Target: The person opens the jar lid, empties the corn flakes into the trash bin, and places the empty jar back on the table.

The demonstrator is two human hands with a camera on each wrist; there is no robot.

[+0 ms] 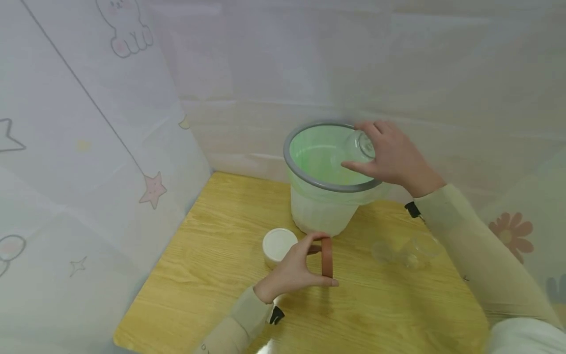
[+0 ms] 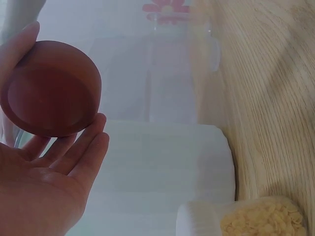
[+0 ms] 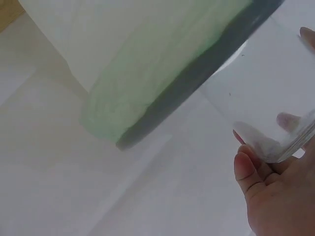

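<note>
My left hand [image 1: 298,268] grips a round reddish-brown lid [image 1: 326,258] by its edge, fingers above and thumb below. In the left wrist view, the hollow inside of the lid faces the camera. My right hand [image 1: 393,155] holds a clear jar [image 3: 270,93] around its base. The jar is tilted with its mouth over the bin [image 1: 325,216], and specks cling to its inner wall. The bin has a grey rim [image 1: 305,176] and a pale green liner [image 1: 316,152]. Beside my left wrist stands a white-lidded jar [image 1: 279,244], with pale flakes [image 2: 263,219] inside.
Clear containers [image 1: 415,253] stand on the right part of the yellow wooden table [image 1: 212,265], below my right forearm. Printed white sheets [image 1: 265,59] hang behind and to the left, close to the table's edges.
</note>
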